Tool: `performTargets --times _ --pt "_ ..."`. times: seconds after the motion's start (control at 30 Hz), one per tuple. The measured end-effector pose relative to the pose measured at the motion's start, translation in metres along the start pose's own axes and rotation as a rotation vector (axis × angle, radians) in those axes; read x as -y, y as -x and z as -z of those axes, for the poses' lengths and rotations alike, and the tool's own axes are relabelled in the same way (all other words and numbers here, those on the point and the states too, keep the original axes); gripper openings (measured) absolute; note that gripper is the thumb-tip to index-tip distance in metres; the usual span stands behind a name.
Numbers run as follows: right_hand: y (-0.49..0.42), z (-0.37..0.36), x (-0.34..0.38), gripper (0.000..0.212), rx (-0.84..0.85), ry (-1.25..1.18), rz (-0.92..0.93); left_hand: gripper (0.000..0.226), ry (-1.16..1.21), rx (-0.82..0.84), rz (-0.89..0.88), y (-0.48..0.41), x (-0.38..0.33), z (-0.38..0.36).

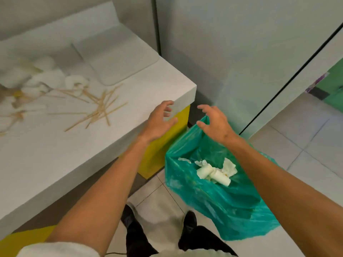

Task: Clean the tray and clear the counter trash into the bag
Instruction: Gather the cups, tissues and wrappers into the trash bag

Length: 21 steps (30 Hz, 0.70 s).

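Your left fingers [168, 104] are spread and lightly curled, gripping nothing; your right fingers [203, 107] are spread the same way, also holding nothing. Your left hand [159, 121] hangs at the counter [55, 164] edge near its corner. Your right hand [214, 124] is over the far rim of the green bag [222, 201]; contact cannot be told. The bag slumps on the floor beside the counter, mouth facing up, with crumpled white paper [215, 172] inside. On the counter, wooden skewers [101, 108] lie scattered, most running from near-left to far-right. Blurred white trash [46, 76] lies left of them. The grey tray [118, 60] lies flat at the far corner, its long axis unclear.
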State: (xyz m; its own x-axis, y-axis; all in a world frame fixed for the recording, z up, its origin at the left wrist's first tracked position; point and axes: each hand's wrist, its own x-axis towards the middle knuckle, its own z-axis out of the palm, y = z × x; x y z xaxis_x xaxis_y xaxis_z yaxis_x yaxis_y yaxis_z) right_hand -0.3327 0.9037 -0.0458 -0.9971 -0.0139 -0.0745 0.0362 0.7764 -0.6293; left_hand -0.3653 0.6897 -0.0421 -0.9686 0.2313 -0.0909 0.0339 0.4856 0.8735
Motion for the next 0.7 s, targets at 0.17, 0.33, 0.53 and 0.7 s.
performTargets --times 0.17,0.33,0.53,0.7 --pt "-0.029 -0.019 0.085 0.050 0.014 -0.056 0.176 0.044 0.000 -0.119 -0.024 0.026 -0.003 0.092" --pt "-0.050 -0.056 0.162 0.047 0.064 -0.077 0.306 0.039 0.003 -0.244 -0.005 0.055 0.021 0.177" --pt "-0.078 -0.109 0.249 0.045 0.122 -0.076 0.388 0.033 -0.018 -0.376 0.021 0.078 0.067 0.277" --pt "-0.108 -0.155 0.318 0.044 0.160 -0.061 0.410 0.029 -0.060 -0.449 0.033 0.076 0.111 0.356"
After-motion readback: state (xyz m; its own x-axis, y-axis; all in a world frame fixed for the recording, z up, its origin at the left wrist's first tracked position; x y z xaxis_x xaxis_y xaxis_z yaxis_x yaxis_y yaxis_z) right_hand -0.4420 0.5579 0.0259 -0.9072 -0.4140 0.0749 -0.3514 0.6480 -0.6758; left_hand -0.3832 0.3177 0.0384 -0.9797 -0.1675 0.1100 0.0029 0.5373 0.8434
